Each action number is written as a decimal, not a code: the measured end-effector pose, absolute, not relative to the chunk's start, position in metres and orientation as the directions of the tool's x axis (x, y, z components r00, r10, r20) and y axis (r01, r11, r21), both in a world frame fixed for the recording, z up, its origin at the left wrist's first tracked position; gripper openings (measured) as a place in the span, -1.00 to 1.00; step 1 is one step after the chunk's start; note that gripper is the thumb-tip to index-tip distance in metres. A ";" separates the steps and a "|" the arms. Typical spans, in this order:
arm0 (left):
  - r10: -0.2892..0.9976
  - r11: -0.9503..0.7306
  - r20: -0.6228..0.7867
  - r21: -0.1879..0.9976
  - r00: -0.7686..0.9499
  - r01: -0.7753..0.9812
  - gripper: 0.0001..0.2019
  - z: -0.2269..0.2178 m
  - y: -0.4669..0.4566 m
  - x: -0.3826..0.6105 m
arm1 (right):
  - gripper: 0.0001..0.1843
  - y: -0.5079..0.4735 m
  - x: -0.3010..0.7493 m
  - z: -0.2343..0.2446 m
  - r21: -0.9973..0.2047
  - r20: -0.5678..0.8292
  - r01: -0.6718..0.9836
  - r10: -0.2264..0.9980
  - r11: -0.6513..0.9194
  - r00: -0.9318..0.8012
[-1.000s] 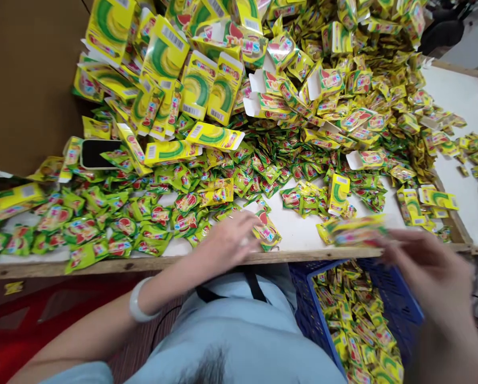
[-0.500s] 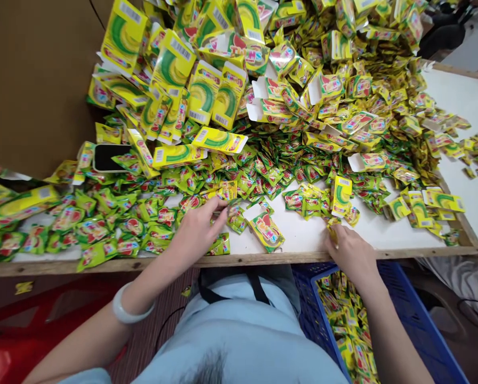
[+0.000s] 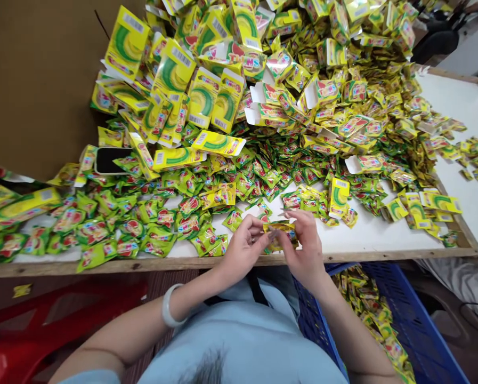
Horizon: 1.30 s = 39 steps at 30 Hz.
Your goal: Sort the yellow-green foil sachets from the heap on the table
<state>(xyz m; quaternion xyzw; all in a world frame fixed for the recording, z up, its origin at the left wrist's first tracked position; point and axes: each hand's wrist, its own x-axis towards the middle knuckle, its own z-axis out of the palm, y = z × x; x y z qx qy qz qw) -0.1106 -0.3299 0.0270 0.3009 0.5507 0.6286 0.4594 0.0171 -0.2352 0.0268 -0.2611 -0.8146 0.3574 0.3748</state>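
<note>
My left hand [image 3: 244,242] and my right hand [image 3: 306,250] meet close to the table's front edge. Between their closed fingers is a small yellow box [image 3: 281,229], mostly covered, so its open end and anything inside cannot be made out. Fingertips of both hands press against it. Just beyond the left hand lie small green packets [image 3: 233,220] with red fruit pictures. An upright yellow box [image 3: 338,197] stands beyond my right hand, beside a little cluster of yellow-green packets [image 3: 308,200].
A large heap of yellow boxes [image 3: 202,98] and small packets covers the back. A dark-screened phone [image 3: 113,161] lies among them at left, near a brown carton [image 3: 34,80]. A wooden rail [image 3: 135,266] edges the table. Below are a blue crate [image 3: 406,314] of packs and a red stool [image 3: 63,314].
My right hand has moved left with a small yellow item, and my left hand has come right and nearer. They now meet at the yellow box that lay between them.
</note>
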 end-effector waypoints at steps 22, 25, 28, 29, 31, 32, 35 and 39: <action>0.959 0.235 -0.001 0.562 -0.284 0.793 -0.66 0.007 -0.313 -0.150 | -0.61 -0.197 0.043 0.004 -0.941 -0.339 0.258 0.632 -0.220 -0.697; 0.974 0.157 -0.002 0.723 -0.225 0.673 -0.77 0.009 -0.311 -0.147 | -0.64 -0.194 0.046 0.003 -0.909 -0.417 0.359 0.491 -0.213 -0.765; 0.968 0.002 0.134 0.842 -0.213 0.539 -0.76 0.010 -0.312 -0.143 | -0.67 -0.191 0.050 0.011 -0.923 -0.379 0.362 0.470 -0.130 -0.797; 0.952 -0.053 0.192 0.868 -0.236 0.494 -0.71 0.010 -0.313 -0.142 | -0.68 -0.193 0.050 0.015 -0.936 -0.342 0.334 0.489 -0.108 -0.802; 0.919 -0.145 0.274 0.903 -0.284 0.405 -0.42 0.013 -0.313 -0.138 | -0.69 -0.200 0.048 0.024 -0.965 -0.254 0.244 0.551 -0.093 -0.795; 0.917 -0.183 0.289 0.917 -0.276 0.355 -0.26 0.016 -0.313 -0.136 | -0.70 -0.206 0.046 0.028 -0.974 -0.224 0.200 0.571 -0.106 -0.790; 0.964 -0.224 0.240 0.965 -0.116 0.139 -0.27 0.023 -0.310 -0.128 | -0.73 -0.222 0.040 0.033 -0.972 -0.217 0.120 0.576 -0.202 -0.788; 0.977 -0.155 0.127 0.975 -0.173 -0.158 -0.49 0.029 -0.307 -0.123 | -0.67 -0.220 0.045 0.033 -0.973 -0.172 -0.029 0.802 -0.229 -0.573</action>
